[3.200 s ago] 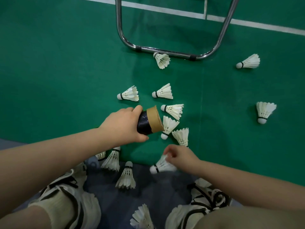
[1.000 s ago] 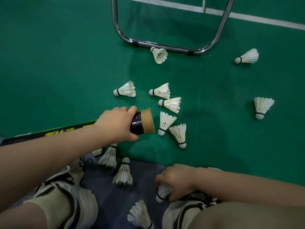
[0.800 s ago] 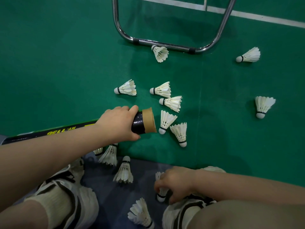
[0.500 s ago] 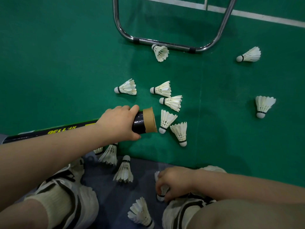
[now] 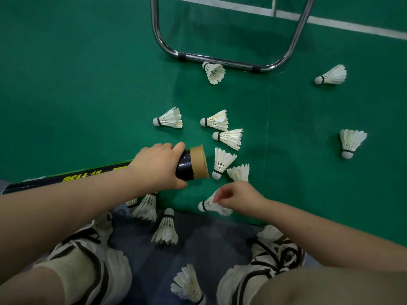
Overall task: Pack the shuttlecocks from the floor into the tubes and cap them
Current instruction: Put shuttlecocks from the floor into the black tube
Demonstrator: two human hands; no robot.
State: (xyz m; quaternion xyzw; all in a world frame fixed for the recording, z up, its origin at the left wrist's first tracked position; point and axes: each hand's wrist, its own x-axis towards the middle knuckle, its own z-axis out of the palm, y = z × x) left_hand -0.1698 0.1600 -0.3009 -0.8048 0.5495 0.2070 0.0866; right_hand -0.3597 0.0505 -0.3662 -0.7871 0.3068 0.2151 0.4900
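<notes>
Now: one shuttlecock pinched beside the tube

From the head camera: the left hand (image 5: 158, 166) wraps around the dark tube (image 5: 191, 165) close to its brown end, which points right, low over the green floor (image 5: 88, 84); the right hand (image 5: 240, 195) pinches a shuttlecock (image 5: 209, 205) by its feathers, cork to the left, just below that end and apart from it; other shuttlecocks (image 5: 222, 161) lie scattered nearby, some between the shoes (image 5: 105, 267). Probably almost weightless, with brittle feathers; hold the skirt gently and lead with the cork, so nothing crushes.
</notes>
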